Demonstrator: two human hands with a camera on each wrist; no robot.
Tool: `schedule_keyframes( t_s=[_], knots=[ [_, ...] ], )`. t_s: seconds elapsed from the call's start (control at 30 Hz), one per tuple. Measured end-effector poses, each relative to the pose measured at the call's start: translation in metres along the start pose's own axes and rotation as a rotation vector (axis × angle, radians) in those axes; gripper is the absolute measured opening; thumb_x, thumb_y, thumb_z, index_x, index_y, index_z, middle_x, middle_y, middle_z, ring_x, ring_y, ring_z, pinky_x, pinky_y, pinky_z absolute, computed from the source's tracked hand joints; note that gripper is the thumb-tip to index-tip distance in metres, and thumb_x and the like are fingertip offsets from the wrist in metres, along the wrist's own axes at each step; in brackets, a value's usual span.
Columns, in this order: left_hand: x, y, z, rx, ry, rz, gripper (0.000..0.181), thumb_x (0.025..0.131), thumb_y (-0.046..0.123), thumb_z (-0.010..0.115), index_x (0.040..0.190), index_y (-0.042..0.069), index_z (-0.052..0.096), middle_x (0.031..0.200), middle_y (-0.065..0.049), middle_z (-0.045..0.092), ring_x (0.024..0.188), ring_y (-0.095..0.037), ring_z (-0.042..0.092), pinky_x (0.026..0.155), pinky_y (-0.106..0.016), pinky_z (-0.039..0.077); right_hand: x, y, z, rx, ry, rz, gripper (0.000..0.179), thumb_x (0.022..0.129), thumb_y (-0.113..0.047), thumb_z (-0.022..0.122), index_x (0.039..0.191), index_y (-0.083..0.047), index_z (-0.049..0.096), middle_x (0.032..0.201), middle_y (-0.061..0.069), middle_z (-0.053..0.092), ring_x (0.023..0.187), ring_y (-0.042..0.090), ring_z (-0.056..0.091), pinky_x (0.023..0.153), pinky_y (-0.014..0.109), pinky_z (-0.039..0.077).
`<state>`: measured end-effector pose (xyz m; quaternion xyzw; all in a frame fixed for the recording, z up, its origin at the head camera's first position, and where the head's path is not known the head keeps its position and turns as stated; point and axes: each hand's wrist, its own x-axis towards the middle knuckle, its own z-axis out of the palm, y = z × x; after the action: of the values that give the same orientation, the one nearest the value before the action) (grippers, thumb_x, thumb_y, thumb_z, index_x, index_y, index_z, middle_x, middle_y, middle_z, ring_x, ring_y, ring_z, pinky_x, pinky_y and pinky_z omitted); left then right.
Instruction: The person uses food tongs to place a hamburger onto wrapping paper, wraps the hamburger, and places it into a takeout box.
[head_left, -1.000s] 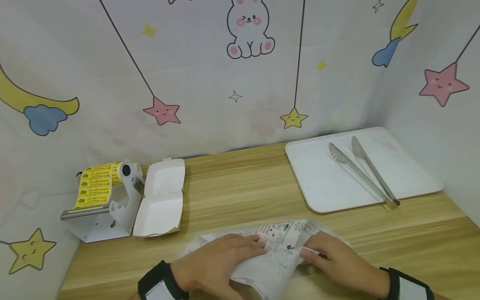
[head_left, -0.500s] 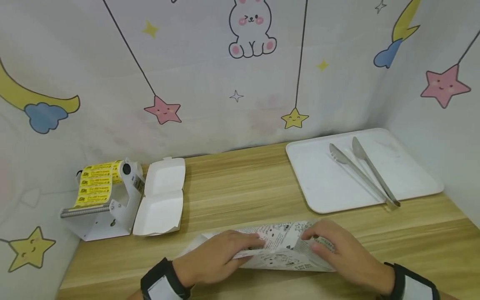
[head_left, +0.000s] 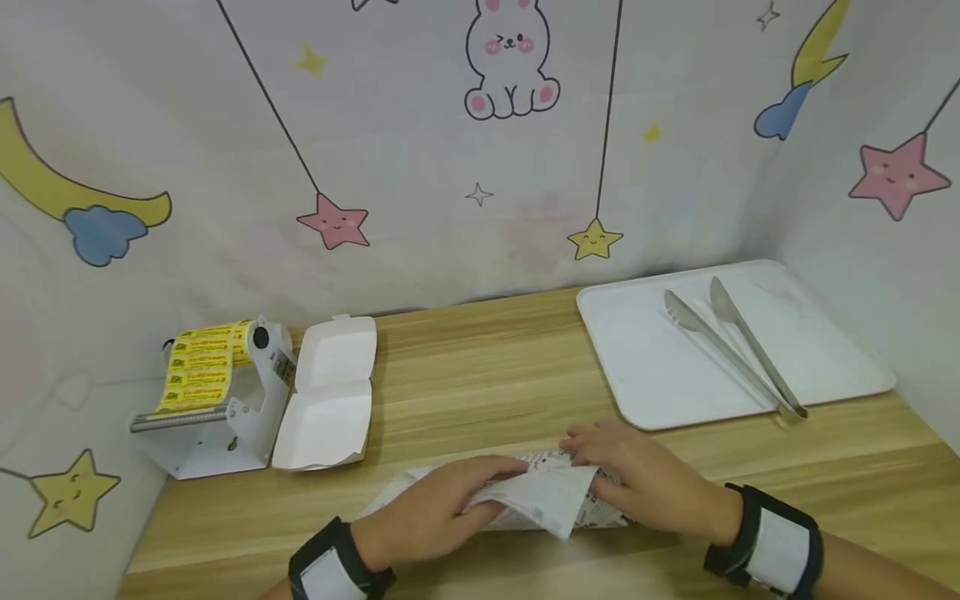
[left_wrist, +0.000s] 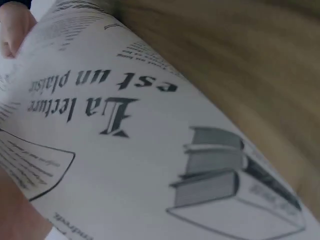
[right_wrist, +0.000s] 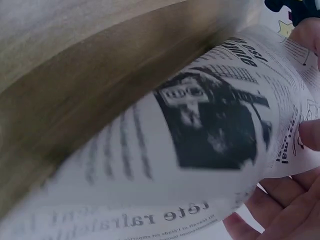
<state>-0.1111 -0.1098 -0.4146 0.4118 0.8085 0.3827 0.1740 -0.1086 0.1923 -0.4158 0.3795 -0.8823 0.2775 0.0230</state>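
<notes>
A sheet of newsprint-patterned wrapping paper (head_left: pixel 543 493) lies folded over near the front of the table, a pale flap hanging toward me. My left hand (head_left: pixel 438 512) holds its left part, fingers on top and thumb lower on the near side. At its right end my right hand (head_left: pixel 648 479) grips the paper, fingers reaching over the far side. The right wrist view shows the thumb (right_wrist: pixel 311 134) on the printed paper (right_wrist: pixel 215 135) and fingers behind its edge. Printed paper (left_wrist: pixel 115 155) fills much of the left wrist view. Whether anything lies inside the fold is hidden.
An open white takeaway box (head_left: pixel 324 425) stands at the left, beside a label dispenser (head_left: pixel 255 417) with a roll of yellow labels (head_left: pixel 198 367). At the back right, metal tongs (head_left: pixel 738 358) lie on a white tray (head_left: pixel 825 367). A patterned curtain backs the wooden table (head_left: pixel 465 375).
The paper's near side has been opened out, then folded up and over, its flap now tipping toward me. My right hand let go briefly, then moved left and farther over the paper.
</notes>
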Motion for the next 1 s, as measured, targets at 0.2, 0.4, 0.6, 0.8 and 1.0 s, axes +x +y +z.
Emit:
schedule_keyframes(
  t_s=[0.2,0.4,0.6,0.8,1.0],
  knots=[
    [0.003,-0.003,0.001,-0.126,0.196,-0.086,0.039,0.109,0.027,0.050,0.146,0.014,0.050,0.141,-0.001,0.060,0.129,-0.014,0.056,0.108,-0.038,0.045,0.001,0.006,0.015,0.038,0.032,0.062,0.012,0.099,-0.024,0.069,0.105,-0.017,0.075,0.103,-0.011,0.072,0.096,0.008,0.065,0.086,0.039,0.055],
    [0.007,-0.005,0.005,0.005,0.285,-0.194,0.053,0.101,0.031,0.065,0.148,0.011,0.049,0.140,-0.005,0.059,0.126,-0.018,0.056,0.106,-0.045,0.047,0.003,0.008,0.022,0.066,0.069,0.099,0.008,0.099,-0.023,0.068,0.092,-0.024,0.072,0.089,-0.021,0.067,0.086,0.000,0.062,0.079,0.034,0.054],
    [0.010,-0.004,0.003,0.171,0.320,-0.302,0.067,0.090,0.041,0.077,0.147,0.014,0.053,0.111,-0.003,0.059,0.096,-0.015,0.053,0.082,-0.035,0.050,0.005,0.008,0.023,0.065,0.092,0.126,0.012,0.098,-0.023,0.069,0.087,-0.025,0.066,0.078,-0.021,0.056,0.073,-0.002,0.052,0.069,0.028,0.048],
    [0.017,-0.007,0.005,0.232,0.347,-0.261,0.056,0.090,0.025,0.080,0.140,0.010,0.058,0.116,-0.012,0.073,0.106,-0.023,0.068,0.091,-0.044,0.054,0.004,0.009,0.028,0.016,0.122,0.146,0.007,0.096,-0.020,0.071,0.102,-0.016,0.072,0.095,-0.011,0.071,0.089,0.008,0.065,0.081,0.037,0.055],
    [0.021,-0.008,0.006,0.227,0.335,-0.320,0.056,0.089,0.024,0.081,0.139,0.012,0.059,0.104,-0.008,0.073,0.088,-0.016,0.068,0.072,-0.034,0.054,0.004,0.007,0.033,-0.056,0.132,0.202,0.042,0.091,-0.013,0.076,0.130,-0.006,0.062,0.111,0.005,0.072,0.102,0.022,0.069,0.089,0.044,0.055]
  ],
)
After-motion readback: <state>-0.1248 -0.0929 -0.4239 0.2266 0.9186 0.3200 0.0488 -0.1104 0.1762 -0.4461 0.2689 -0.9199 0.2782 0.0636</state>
